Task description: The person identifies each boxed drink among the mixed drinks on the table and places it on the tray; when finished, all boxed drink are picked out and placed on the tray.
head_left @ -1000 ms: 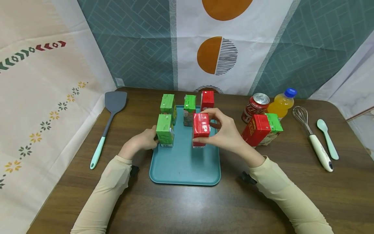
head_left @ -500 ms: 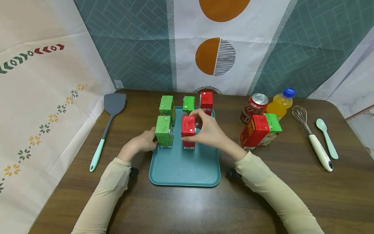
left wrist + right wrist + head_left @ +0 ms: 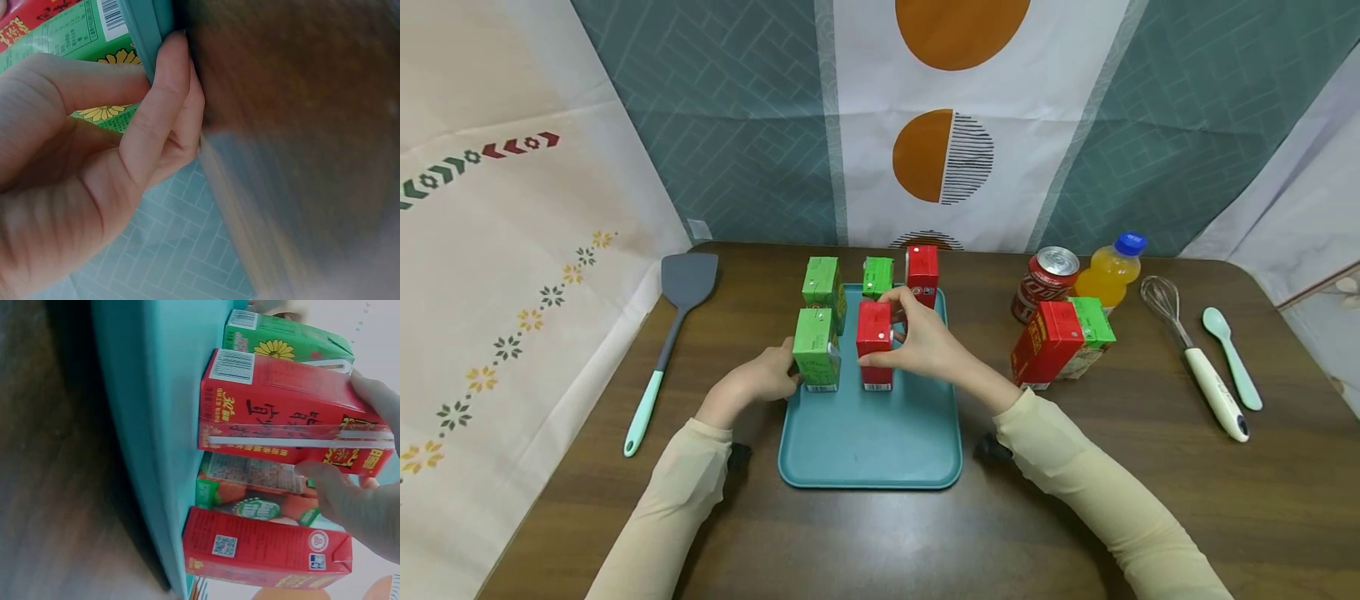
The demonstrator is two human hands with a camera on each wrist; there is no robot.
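My right hand (image 3: 923, 340) grips a red drink carton (image 3: 875, 329) by its upper part. In the right wrist view, that red carton (image 3: 281, 409) stands upright at the teal tray (image 3: 169, 425), its straw along one side. My left hand (image 3: 762, 373) is at the tray's left edge. The left wrist view shows thumb and fingers pinching the tray rim (image 3: 142, 31). Beside that hand stands a green carton (image 3: 816, 346), with another green carton (image 3: 823, 283) behind it. A green-topped carton (image 3: 877, 273) and another red carton (image 3: 922, 271) stand at the tray's back.
Right of the tray stand a red carton (image 3: 1051, 342), a green carton (image 3: 1093, 329), a soda can (image 3: 1045, 283) and an orange drink bottle (image 3: 1108, 271). A whisk (image 3: 1202, 367) and a spoon (image 3: 1232, 358) lie farther right. A spatula (image 3: 673, 325) lies at left.
My right hand has moved left with the red carton, bringing it nearer the front green carton. My left hand stays at the tray edge. The head view has shifted slightly.
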